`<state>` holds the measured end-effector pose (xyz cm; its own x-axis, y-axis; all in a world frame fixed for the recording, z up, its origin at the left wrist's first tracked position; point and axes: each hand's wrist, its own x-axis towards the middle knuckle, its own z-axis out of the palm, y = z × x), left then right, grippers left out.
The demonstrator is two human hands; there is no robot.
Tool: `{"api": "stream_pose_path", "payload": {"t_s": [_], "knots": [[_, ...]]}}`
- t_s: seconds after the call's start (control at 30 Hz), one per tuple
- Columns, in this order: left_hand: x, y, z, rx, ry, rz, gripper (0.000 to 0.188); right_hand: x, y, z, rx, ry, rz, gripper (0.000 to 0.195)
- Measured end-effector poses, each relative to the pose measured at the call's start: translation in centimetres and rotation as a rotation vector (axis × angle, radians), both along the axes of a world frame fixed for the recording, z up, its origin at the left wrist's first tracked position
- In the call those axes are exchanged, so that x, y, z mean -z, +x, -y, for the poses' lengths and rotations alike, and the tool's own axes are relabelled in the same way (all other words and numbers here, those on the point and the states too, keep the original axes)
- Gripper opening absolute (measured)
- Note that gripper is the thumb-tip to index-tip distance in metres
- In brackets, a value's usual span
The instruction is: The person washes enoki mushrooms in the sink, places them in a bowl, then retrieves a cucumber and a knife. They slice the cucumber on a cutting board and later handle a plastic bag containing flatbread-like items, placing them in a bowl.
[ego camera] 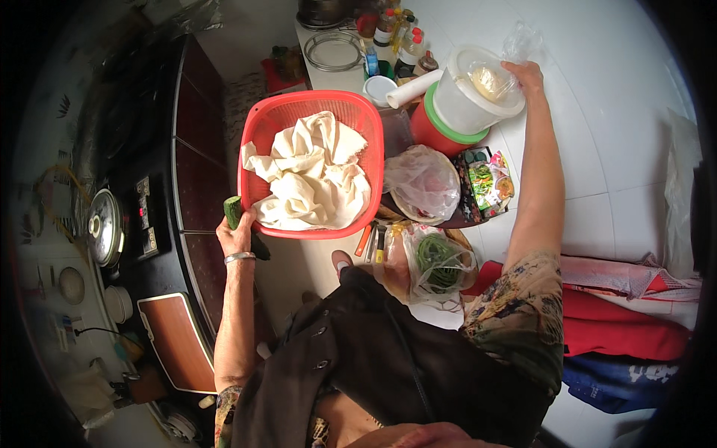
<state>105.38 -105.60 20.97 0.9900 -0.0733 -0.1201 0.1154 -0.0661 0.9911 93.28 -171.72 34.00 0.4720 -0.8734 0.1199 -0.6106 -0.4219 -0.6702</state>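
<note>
My left hand [235,234] is closed around a green cucumber [232,211], whose cut end sticks up past the fingers. The thumb of that hand lies against the near left corner of a red plastic basket [376,145]. Crumpled cream cloth [313,179] fills much of the basket. To the right, my right hand [525,75] grips a clear plastic bag [521,42] over the lid of a white plastic bucket [459,92]. Something pale and rounded [486,82], perhaps dough, shows through the bag.
The white bucket stands on a red bucket with a green lid [431,131]. Nearby are a bag-covered container [423,182], bagged green beans [440,260] and several bottles [410,50]. Along the left runs a black counter [159,246] with a lidded pan [105,227] and a cutting board [182,341].
</note>
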Motion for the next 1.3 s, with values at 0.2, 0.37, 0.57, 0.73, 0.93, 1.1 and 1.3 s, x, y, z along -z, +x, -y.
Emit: {"api": "stream_pose_path", "payload": {"t_s": [0.2, 0.37, 0.57, 0.73, 0.93, 1.1, 1.3], "knots": [[0.8, 3.6, 1.6, 0.052, -0.011, -0.007, 0.018, -0.9, -0.6, -0.4, -0.170, -0.463, -0.154, 0.041], [1.9, 6.4, 1.8, 0.078, 0.028, -0.089, 0.022, -1.1, 0.1, -1.6, -0.149, 0.020, 0.043, 0.045], [1.7, 8.6, 1.7, 0.057, -0.012, -0.195, 0.023, 1.6, 1.7, -5.0, -0.136, 0.408, 0.669, 0.019], [1.2, 9.4, 1.7, 0.008, 0.064, -0.166, 0.023, 3.3, 1.0, -2.9, -0.201, 0.386, 0.690, 0.010], [3.6, 11.8, 0.7, -0.024, 0.056, -0.114, 0.034, 3.8, 0.0, -0.7, -0.216, 0.251, 0.673, 0.012], [2.9, 11.7, 0.4, -0.038, 0.037, -0.144, 0.035, 0.1, -3.0, -3.6, -0.245, 0.170, 0.794, 0.016], [3.2, 13.6, -2.4, -0.071, 0.173, -0.099, 0.040, -3.2, -5.9, -12.5, -0.220, 0.129, 0.631, 0.019]]}}
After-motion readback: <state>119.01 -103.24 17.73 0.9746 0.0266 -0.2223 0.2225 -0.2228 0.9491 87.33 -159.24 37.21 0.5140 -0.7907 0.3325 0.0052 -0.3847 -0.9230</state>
